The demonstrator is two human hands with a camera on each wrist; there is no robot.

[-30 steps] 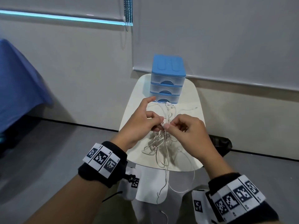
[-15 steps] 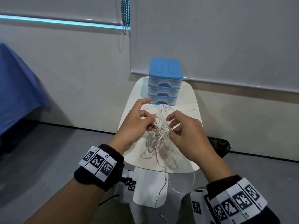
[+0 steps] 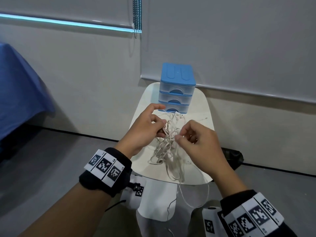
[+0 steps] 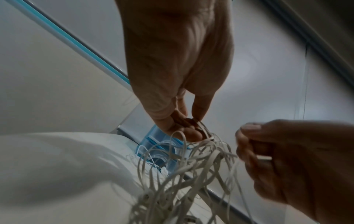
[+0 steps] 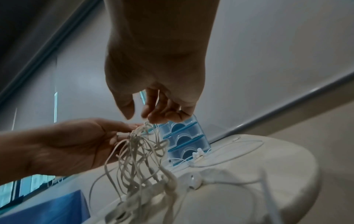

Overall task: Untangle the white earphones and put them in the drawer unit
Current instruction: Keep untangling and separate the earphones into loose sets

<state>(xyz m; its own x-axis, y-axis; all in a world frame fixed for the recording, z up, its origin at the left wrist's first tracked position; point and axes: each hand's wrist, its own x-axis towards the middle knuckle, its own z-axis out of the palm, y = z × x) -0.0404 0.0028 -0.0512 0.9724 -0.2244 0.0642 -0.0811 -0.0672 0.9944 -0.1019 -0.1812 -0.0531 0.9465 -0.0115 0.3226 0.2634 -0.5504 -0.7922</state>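
left hand [image 3: 147, 128] grip: pinches the cords at the top of the tangle | earphones [image 3: 168, 144]: tangled, lifted between both hands, loops trailing onto the surface [image 3: 200, 106] and over its near edge | right hand [image 3: 196, 144] grip: fingers curled, pinching a strand | drawers [image 3: 177, 89]: behind, shut

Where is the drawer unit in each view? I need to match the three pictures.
Head: drawer unit stands upper centre, at the table's far end, beyond both hands.
Left wrist: lower centre, partly hidden behind the left hand's fingertips and the cables.
Right wrist: centre right, tilted, just below the right hand.
Shared landmark: the cable tangle in front of it.
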